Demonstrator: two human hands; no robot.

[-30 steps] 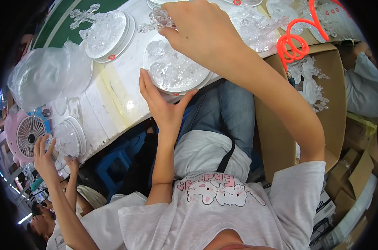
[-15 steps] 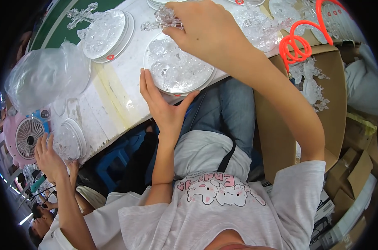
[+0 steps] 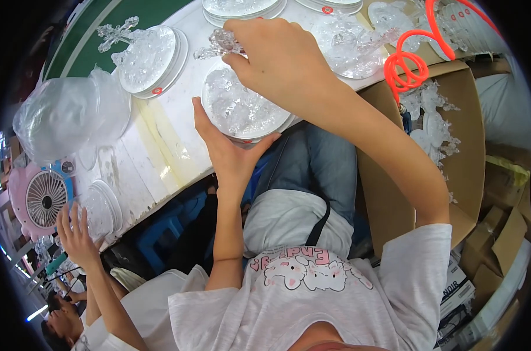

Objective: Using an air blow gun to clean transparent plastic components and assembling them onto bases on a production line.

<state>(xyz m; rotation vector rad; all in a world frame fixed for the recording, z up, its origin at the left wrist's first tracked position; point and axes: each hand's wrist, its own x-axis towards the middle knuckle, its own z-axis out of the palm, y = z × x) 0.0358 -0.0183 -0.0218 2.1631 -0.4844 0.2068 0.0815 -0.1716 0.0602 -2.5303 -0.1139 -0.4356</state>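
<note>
In front of me on the white table lies a round white disc (image 3: 247,138), part of a short stack. A clear, crystal-like plastic ornament (image 3: 236,105) covers its top. My left hand (image 3: 229,157) cups the near left edge of the stack, thumb on one side and fingers on the other. Over the far side of the disc, my right hand (image 3: 277,55) pinches a clear plastic cross (image 3: 223,42) between thumb and fingers. The palm hides where the cross meets the ornament, so I cannot tell whether they are joined.
Similar stacked discs (image 3: 151,64) stand left and along the far side. A clear plastic bag (image 3: 57,117) and a pink fan (image 3: 46,196) are at left, near a co-worker's hand (image 3: 78,237). Right are a coiled orange hose (image 3: 406,73) and a cardboard box (image 3: 388,193) holding clear parts.
The view has shifted slightly. Both my hands keep their places, the left on the disc stack and the right on the cross. The co-worker's raised hand has shifted a little.
</note>
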